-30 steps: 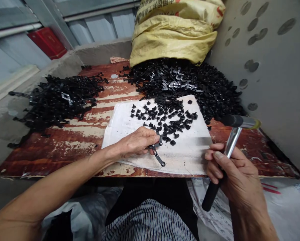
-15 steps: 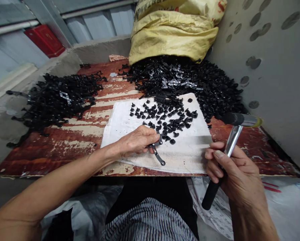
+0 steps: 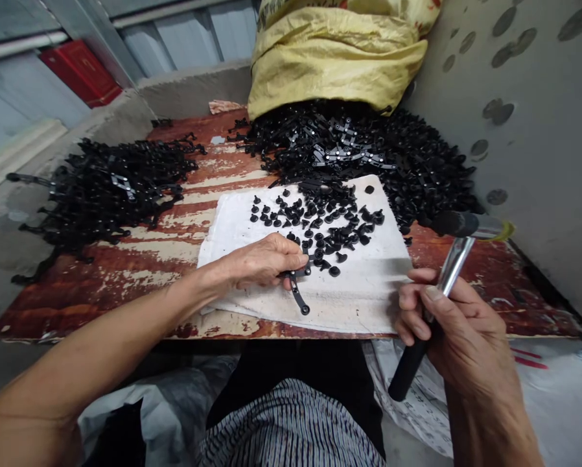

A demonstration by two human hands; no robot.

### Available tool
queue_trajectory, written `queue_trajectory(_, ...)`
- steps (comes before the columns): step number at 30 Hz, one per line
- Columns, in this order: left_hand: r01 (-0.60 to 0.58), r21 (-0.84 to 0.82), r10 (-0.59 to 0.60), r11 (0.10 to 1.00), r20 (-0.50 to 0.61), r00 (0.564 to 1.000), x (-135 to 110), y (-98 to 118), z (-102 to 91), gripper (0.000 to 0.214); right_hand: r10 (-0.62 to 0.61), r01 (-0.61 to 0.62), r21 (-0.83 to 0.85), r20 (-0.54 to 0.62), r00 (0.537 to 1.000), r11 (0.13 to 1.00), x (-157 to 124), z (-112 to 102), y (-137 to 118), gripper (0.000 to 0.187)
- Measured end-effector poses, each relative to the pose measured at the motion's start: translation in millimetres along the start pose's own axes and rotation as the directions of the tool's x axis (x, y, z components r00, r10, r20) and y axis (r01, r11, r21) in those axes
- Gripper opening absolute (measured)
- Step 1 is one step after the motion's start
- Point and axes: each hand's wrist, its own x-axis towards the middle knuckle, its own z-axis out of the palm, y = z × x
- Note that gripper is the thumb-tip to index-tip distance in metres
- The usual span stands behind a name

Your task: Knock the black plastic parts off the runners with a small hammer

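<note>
My left hand [image 3: 259, 266] rests on a white cloth [image 3: 359, 298], fingers pinched on a black metal strip part [image 3: 298, 292] whose round end points toward me. Just beyond my fingertips lie several small black rivets [image 3: 320, 224] scattered on the cloth. My right hand [image 3: 453, 331] is closed around the black grip of a hammer [image 3: 446, 272]. Its chrome shaft rises up and right, and the head hangs above the board's right side.
The cloth lies on a worn red wooden board [image 3: 140, 272]. A heap of black linked parts [image 3: 106, 188] sits at the left, a larger black pile [image 3: 369, 152] at the back under a yellow sack [image 3: 337, 55]. A grey wall stands on the right.
The view has shifted slightly. My left hand has turned the strip part a little, so its round end now sits nearer and more to the left. The hammer stays raised.
</note>
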Motion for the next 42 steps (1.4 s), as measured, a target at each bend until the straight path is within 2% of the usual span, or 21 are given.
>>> queue_trajectory(8, 0.041, 0.044, -0.042, 0.998, 0.020, 0.999, 2, 5, -4.7, 0.036, -0.026, 0.030, -0.060, 0.054, 0.998, 0.998, 0, -2, 1, 0.019)
queue_trajectory(11, 0.054, 0.063, -0.056, 0.997, 0.025, 0.998, 4, 7, -6.3, 0.035, -0.037, 0.057, -0.236, 0.089, 0.995, 0.970, 0, -1, 1, 0.017)
queue_trajectory(13, 0.066, 0.079, -0.069, 0.995, 0.027, 0.997, 5, 8, -7.7, 0.034, -0.095, 0.151, -0.462, 0.143, 0.985, 0.874, -1, 1, -1, 0.023)
queue_trajectory(14, 0.066, 0.089, -0.069, 0.994, 0.030, 0.997, 5, 9, -8.6, 0.033, -0.144, 0.235, -0.572, 0.200, 0.969, 0.786, -1, 2, -3, 0.029)
queue_trajectory(15, 0.063, 0.097, -0.066, 0.993, 0.034, 0.997, 6, 9, -9.4, 0.032, -0.195, 0.335, -0.653, 0.279, 0.940, 0.679, -2, 4, -6, 0.036)
queue_trajectory(17, 0.044, 0.108, -0.049, 0.993, 0.045, 0.998, 7, 9, -10.8, 0.032, -0.254, 0.518, -0.705, 0.453, 0.855, 0.485, -3, 7, -14, 0.050)
queue_trajectory(19, 0.028, 0.117, -0.035, 0.993, 0.057, 0.998, 7, 8, -11.7, 0.033, -0.276, 0.636, -0.674, 0.573, 0.771, 0.377, -5, 12, -23, 0.062)
queue_trajectory(21, 0.017, 0.122, -0.025, 0.992, 0.068, 0.997, 7, 6, -11.8, 0.034, -0.346, 0.685, -0.654, 0.592, 0.728, 0.322, -7, 17, -29, 0.070)
queue_trajectory(23, 0.009, 0.118, -0.018, 0.993, 0.073, 0.997, 7, 5, -11.4, 0.035, -0.394, 0.695, -0.669, 0.583, 0.710, 0.263, -7, 20, -30, 0.071)
queue_trajectory(24, 0.006, 0.109, -0.014, 0.994, 0.073, 0.997, 7, 4, -11.1, 0.035, -0.390, 0.693, -0.684, 0.589, 0.708, 0.227, -7, 20, -30, 0.070)
queue_trajectory(26, 0.004, 0.089, -0.010, 0.996, 0.066, 0.998, 7, 4, -10.7, 0.033, -0.277, 0.690, -0.709, 0.640, 0.717, 0.147, -6, 20, -28, 0.065)
queue_trajectory(28, -0.005, 0.076, 0.000, 0.997, 0.062, 0.998, 7, 3, -10.9, 0.034, -0.238, 0.686, -0.712, 0.647, 0.725, 0.152, -7, 21, -28, 0.064)
queue_trajectory(31, -0.033, 0.064, 0.028, 0.997, 0.075, 0.997, 8, 1, -11.7, 0.036, -0.385, 0.681, -0.689, 0.575, 0.722, 0.248, -10, 24, -29, 0.071)
queue_trajectory(32, -0.038, 0.058, 0.033, 0.998, 0.080, 0.996, 8, 1, -11.8, 0.036, -0.404, 0.685, -0.685, 0.569, 0.716, 0.250, -11, 25, -29, 0.072)
queue_trajectory(33, -0.038, 0.052, 0.034, 0.998, 0.082, 0.996, 8, 1, -11.8, 0.036, -0.400, 0.682, -0.692, 0.570, 0.718, 0.236, -11, 26, -29, 0.071)
queue_trajectory(35, -0.025, 0.048, 0.021, 0.999, 0.078, 0.997, 8, 0, -11.2, 0.036, -0.274, 0.690, -0.702, 0.638, 0.720, 0.177, -9, 26, -28, 0.065)
queue_trajectory(37, -0.012, 0.049, 0.009, 0.999, 0.072, 0.997, 8, 0, -10.6, 0.036, -0.231, 0.694, -0.700, 0.656, 0.719, 0.169, -8, 27, -28, 0.063)
queue_trajectory(40, -0.010, 0.034, 0.008, 0.999, 0.068, 0.998, 8, 0, -10.4, 0.037, -0.385, 0.675, -0.709, 0.576, 0.721, 0.204, -10, 30, -29, 0.070)
queue_trajectory(42, -0.005, 0.033, 0.002, 0.999, 0.070, 0.998, 8, 0, -10.3, 0.036, -0.395, 0.678, -0.717, 0.582, 0.711, 0.164, -11, 30, -28, 0.072)
